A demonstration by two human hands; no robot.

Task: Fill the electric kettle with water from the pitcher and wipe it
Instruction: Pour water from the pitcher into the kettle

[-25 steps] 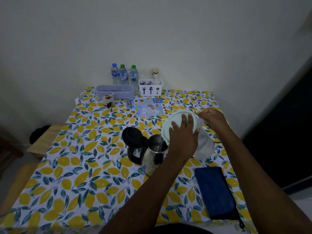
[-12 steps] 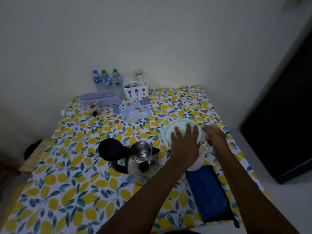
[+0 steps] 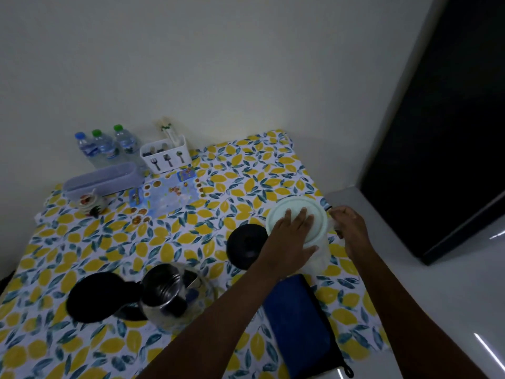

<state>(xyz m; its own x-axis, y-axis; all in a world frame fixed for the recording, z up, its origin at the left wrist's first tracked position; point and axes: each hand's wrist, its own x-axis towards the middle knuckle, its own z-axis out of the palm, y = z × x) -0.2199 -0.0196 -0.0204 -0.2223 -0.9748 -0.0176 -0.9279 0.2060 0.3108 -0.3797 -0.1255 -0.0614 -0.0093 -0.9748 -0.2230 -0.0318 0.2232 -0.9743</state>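
The steel electric kettle (image 3: 166,291) stands near the table's front left, its black lid (image 3: 98,295) swung open to the left. Its round black base (image 3: 246,246) lies behind it. To the right stands a clear pitcher (image 3: 319,258), upright on the table, with a pale green lid (image 3: 295,206). My left hand (image 3: 289,239) lies flat on that lid, thumb down the pitcher's side. My right hand (image 3: 349,228) is closed on the pitcher's handle, which it mostly hides. A folded blue cloth (image 3: 297,324) lies in front of the pitcher.
Against the back wall stand three water bottles (image 3: 106,146), a white cutlery caddy (image 3: 166,157) and a long lilac box (image 3: 101,179). A small ornament (image 3: 88,202) and a blue placemat (image 3: 166,192) lie nearby. The table edge (image 3: 369,310) runs just right of the pitcher.
The pitcher was tilted over the kettle's mouth; it has moved right and now stands upright on the table. Both hands stayed on it. The view swung right.
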